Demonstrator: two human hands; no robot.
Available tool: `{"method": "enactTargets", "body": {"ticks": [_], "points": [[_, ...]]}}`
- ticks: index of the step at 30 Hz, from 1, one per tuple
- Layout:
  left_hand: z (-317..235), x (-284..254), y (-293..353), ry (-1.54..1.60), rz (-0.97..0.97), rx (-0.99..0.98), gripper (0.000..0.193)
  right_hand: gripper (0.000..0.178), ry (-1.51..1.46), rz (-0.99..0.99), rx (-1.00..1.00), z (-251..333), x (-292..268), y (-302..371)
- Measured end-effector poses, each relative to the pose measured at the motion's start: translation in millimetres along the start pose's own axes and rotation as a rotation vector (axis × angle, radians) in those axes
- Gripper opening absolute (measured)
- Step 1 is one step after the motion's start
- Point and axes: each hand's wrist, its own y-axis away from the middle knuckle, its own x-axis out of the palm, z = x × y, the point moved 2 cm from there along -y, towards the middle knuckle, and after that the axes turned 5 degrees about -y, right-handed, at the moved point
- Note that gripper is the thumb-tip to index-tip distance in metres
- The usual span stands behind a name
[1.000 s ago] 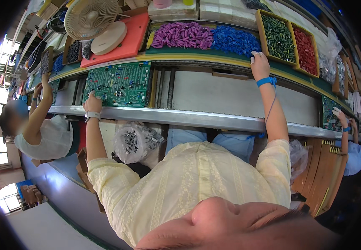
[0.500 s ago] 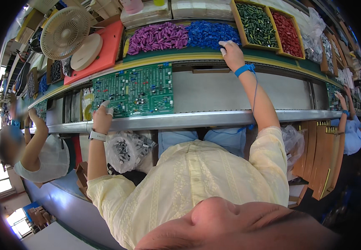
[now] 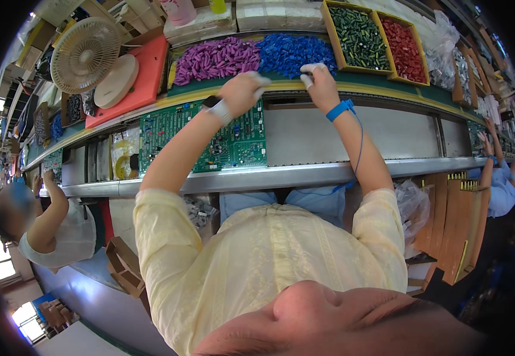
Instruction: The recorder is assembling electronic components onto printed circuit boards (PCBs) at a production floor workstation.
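My left hand (image 3: 243, 94), with a watch at the wrist, is raised above the far edge of the green circuit board (image 3: 246, 145); its fingertips are smeared by motion. My right hand (image 3: 321, 88), wearing a blue wrist strap (image 3: 340, 110) with a cord, hangs at the near edge of a heap of small blue components (image 3: 293, 52). White covers show on its fingertips, which curl together, and what is between them is too small to make out. Beside the blue heap lies a pile of purple components (image 3: 216, 59). The board rests across the rails, partly covered by my left forearm.
Yellow-edged boxes hold green components (image 3: 357, 38) and red components (image 3: 403, 50) at the back right. A fan (image 3: 85, 52) stands on the far left by a red board (image 3: 141, 77). A metal rail (image 3: 305, 173) runs along the front. Other people sit at both sides.
My left hand has left the board's near left part and moved up and right toward my right hand. My right hand has drawn back slightly from the blue heap. The board has shifted right.
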Motion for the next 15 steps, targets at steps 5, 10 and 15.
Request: {"method": "enactTargets", "body": {"ticks": [5, 10, 15], "points": [[16, 48, -65, -0.104, 0.073, 0.024, 0.02, 0.016, -0.179, 0.249, 0.071, 50, 9, 23], [12, 52, -78, -0.29, 0.164, 0.065, 0.017, 0.016, -0.308, 0.535, -0.162, 90, 34, 45], [9, 52, -84, -0.311, 0.178, 0.094, 0.013, 0.016, -0.19, 0.625, -0.098, 108, 58, 43]]}}
